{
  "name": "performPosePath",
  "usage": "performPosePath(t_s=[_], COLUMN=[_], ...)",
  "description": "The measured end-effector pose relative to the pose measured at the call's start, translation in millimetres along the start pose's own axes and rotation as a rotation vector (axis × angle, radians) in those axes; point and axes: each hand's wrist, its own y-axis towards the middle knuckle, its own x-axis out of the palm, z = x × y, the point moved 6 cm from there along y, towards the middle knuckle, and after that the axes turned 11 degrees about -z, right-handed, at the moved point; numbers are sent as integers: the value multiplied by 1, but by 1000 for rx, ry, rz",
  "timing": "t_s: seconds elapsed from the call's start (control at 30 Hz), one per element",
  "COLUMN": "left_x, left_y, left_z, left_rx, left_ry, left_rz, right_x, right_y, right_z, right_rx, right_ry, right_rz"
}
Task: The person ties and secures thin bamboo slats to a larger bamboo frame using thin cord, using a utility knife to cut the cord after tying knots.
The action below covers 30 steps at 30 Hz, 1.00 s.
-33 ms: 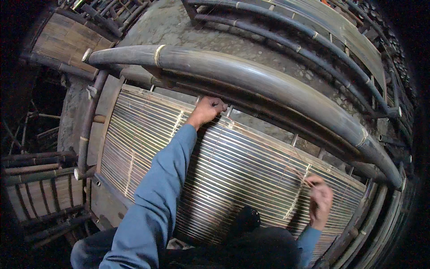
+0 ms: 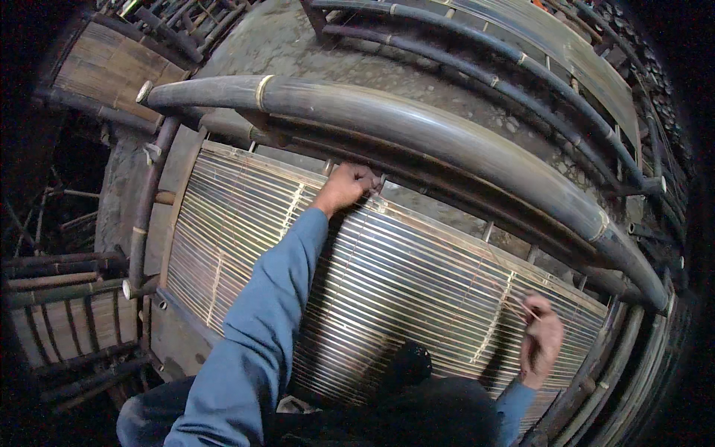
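A bamboo panel of thin parallel slats (image 2: 417,276) lies in front of me inside a bamboo frame, with pale lashing (image 2: 495,316) running across the slats in rows. At its far edge strip, beside a short upright peg, my left hand (image 2: 348,186) is closed; its fingertips hide whatever is between them. Over the panel's right part, my right hand (image 2: 542,339) is raised above the slats, fingers pinched on a thin pale strand (image 2: 526,309). Motion smears the strand, so its full length cannot be followed.
A thick bamboo pole (image 2: 417,123) arches across beyond the panel. Another bamboo bench (image 2: 514,56) stands at the far right, and a slatted bamboo surface (image 2: 112,71) at the far left. Dark bamboo pieces (image 2: 74,320) are at the left. My knees are at the panel's near edge.
My right hand has shifted slightly to the right with the strand. My left hand stays at the far edge, its fingers turned a little.
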Motion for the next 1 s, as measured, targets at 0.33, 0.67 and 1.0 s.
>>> performPosePath(t_s=[0.33,0.67,1.0], left_x=[106,87,-268], left_y=[-107,-139,-172], left_z=[110,113,-4], left_rx=[427,394,-465], left_ry=[361,468,817], left_rz=[-95,-431,-328], right_x=[-87,-104,2], right_y=[-85,-115,-8], right_z=[-87,21,-32], right_rx=[-185,394,225], right_ry=[406,331,-973], right_rz=[153,428,155])
